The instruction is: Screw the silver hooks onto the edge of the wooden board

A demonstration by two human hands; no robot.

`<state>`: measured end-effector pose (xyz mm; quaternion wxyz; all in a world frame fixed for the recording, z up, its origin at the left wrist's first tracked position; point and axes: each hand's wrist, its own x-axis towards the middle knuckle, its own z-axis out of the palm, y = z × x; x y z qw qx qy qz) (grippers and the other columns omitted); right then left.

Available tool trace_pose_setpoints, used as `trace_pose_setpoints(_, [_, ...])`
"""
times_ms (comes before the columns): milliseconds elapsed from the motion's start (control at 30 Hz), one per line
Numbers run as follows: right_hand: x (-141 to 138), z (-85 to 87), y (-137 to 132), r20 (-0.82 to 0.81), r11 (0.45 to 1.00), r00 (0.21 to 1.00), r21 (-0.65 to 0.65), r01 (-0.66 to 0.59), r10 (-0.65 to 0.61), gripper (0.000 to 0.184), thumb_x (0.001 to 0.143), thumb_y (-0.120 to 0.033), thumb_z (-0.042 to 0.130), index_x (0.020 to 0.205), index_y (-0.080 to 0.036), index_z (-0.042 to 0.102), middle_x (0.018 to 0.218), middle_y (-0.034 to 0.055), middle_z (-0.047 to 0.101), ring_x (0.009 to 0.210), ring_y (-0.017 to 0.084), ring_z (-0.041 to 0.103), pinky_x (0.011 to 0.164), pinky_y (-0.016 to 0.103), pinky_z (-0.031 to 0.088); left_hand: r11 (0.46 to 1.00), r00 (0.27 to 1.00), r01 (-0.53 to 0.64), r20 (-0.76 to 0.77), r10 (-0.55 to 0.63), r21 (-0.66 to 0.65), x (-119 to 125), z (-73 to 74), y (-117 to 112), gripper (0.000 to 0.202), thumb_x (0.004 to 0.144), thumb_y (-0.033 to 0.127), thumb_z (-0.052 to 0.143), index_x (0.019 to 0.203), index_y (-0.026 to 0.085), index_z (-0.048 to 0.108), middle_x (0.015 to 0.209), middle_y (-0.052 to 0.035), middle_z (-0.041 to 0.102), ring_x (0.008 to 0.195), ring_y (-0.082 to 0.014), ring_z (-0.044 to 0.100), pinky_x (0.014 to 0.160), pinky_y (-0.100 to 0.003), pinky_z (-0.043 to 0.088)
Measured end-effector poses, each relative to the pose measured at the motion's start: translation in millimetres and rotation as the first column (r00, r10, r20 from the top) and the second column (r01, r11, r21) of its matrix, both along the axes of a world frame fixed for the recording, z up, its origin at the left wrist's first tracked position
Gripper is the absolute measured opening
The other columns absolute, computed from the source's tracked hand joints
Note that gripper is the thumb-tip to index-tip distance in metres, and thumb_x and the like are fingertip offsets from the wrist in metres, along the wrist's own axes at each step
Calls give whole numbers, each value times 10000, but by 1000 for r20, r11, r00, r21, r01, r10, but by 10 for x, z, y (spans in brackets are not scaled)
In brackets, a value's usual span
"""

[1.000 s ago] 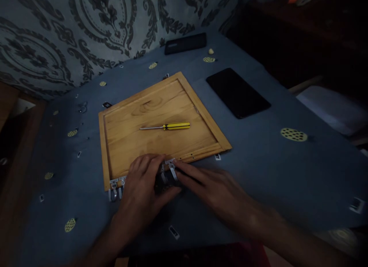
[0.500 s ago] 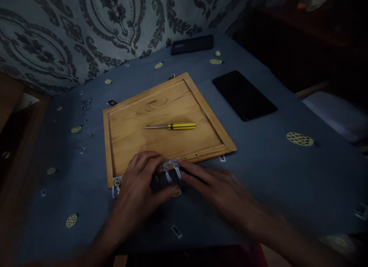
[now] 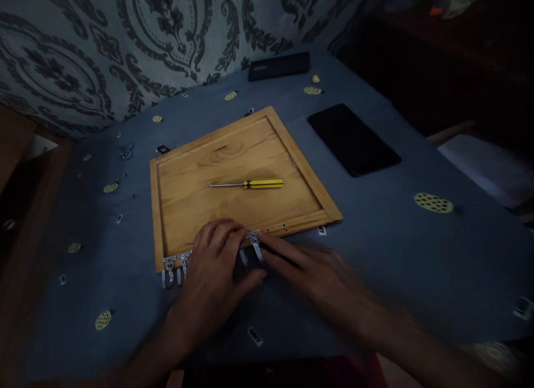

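A wooden framed panel (image 3: 187, 210) lies flat, with small metal hooks (image 3: 169, 271) set along its near edge. My left hand (image 3: 217, 260) arches over that edge, thumb apart from the fingers, covering some of the hooks; what lies under its palm is hidden. At the rightmost metal hook (image 3: 255, 244), the fingertips of my right hand (image 3: 306, 265) press together against its side; the thumb is out of sight. Small dark holes show in the edge strip right of this hook. On the panel rests a yellow and black screwdriver (image 3: 262, 183), its shaft pointing left.
A blue patterned cloth (image 3: 375, 237) covers the table. Right of the panel lies a black phone-like slab (image 3: 354, 138); a dark phone case (image 3: 279, 66) sits by the patterned wall covering. Small metal pieces (image 3: 125, 151) lie at the left. A wooden drawer or cabinet (image 3: 20, 148) stands far left.
My left hand has slid right along the panel's edge, uncovering another hook at the left and covering one nearer my right hand. My right hand stays at the rightmost hook.
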<state>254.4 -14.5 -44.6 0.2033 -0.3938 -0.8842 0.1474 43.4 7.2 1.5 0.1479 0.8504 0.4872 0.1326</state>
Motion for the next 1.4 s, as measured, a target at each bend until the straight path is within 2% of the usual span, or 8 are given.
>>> trace_pose_setpoints(267, [21, -4, -8, -1, 1000, 1000, 30, -5, 5, 571, 897, 34, 432, 1418, -177, 531, 1492, 92, 579, 1107, 218, 735, 843, 348, 663, 1000, 999, -24, 25, 24, -15, 22, 9, 18, 383, 840, 228, 765, 1163, 207, 560, 1210, -80, 632, 1168, -290, 551, 1036, -512, 462])
trace_pose_setpoints(467, [18, -49, 2, 17, 998, 1000, 65, -24, 22, 550, 894, 25, 433, 1402, -158, 541, 1485, 111, 583, 1036, 231, 755, 766, 357, 671, 998, 999, -45, 17, 46, -48, 45, 36, 24, 335, 842, 226, 759, 1123, 206, 578, 1208, -78, 633, 1158, -287, 561, 1012, -499, 473])
trace_pose_setpoints(700, [1, -15, 21, -13, 994, 1000, 103, -26, 28, 516, 896, 27, 443, 1380, -117, 552, 1443, 139, 617, 997, 232, 762, 739, 353, 666, 998, 998, -49, 31, 50, -50, 49, 38, 20, 328, 838, 228, 767, 1108, 195, 585, 1178, -77, 644, 1124, -283, 571, 980, -491, 481])
trace_pose_setpoints(833, [-1, -33, 19, -11, 996, 1000, 85, -16, 17, 516, 898, 21, 453, 1376, -138, 566, 1453, 124, 612, 1014, 229, 758, 775, 359, 666, 998, 998, -47, 34, 48, -50, 52, 50, 22, 331, 839, 228, 762, 1118, 199, 587, 1184, -75, 644, 1139, -286, 570, 993, -497, 477])
trace_pose_setpoints(1000, [16, -64, -4, 2, 999, 1000, 30, -15, 14, 623, 869, 33, 454, 1447, -186, 522, 1501, 103, 569, 1032, 237, 755, 775, 372, 672, 998, 998, -48, 30, 49, -29, 49, 37, 27, 311, 848, 221, 742, 1117, 217, 586, 1177, -76, 644, 1137, -290, 572, 988, -500, 480])
trace_pose_setpoints(1133, [24, -43, -13, -3, 1000, 1000, -9, -8, 8, 642, 867, 29, 471, 1461, -213, 504, 1517, 85, 554, 1072, 216, 743, 837, 359, 669, 1000, 999, -24, 26, 24, -7, 33, 22, 39, 338, 835, 230, 755, 1122, 204, 578, 1169, -82, 645, 1126, -287, 565, 990, -503, 474])
trace_pose_setpoints(1233, [16, -6, -5, 7, 999, 1000, -34, -18, 19, 648, 849, 45, 467, 1449, -197, 513, 1517, 92, 552, 1058, 209, 747, 853, 360, 669, 1000, 1000, -9, 21, 9, 15, 23, 9, 45, 357, 829, 243, 766, 1129, 200, 576, 1171, -85, 646, 1133, -292, 561, 989, -507, 473])
trace_pose_setpoints(1400, [-9, 38, 4, 9, 1000, 1000, -3, -9, 9, 586, 844, 44, 480, 1387, -159, 564, 1472, 116, 594, 1007, 228, 763, 810, 384, 682, 1000, 1000, -8, 15, 8, 12, -5, 11, 29, 393, 831, 282, 771, 1168, 220, 577, 1198, -84, 652, 1164, -304, 567, 1012, -516, 468])
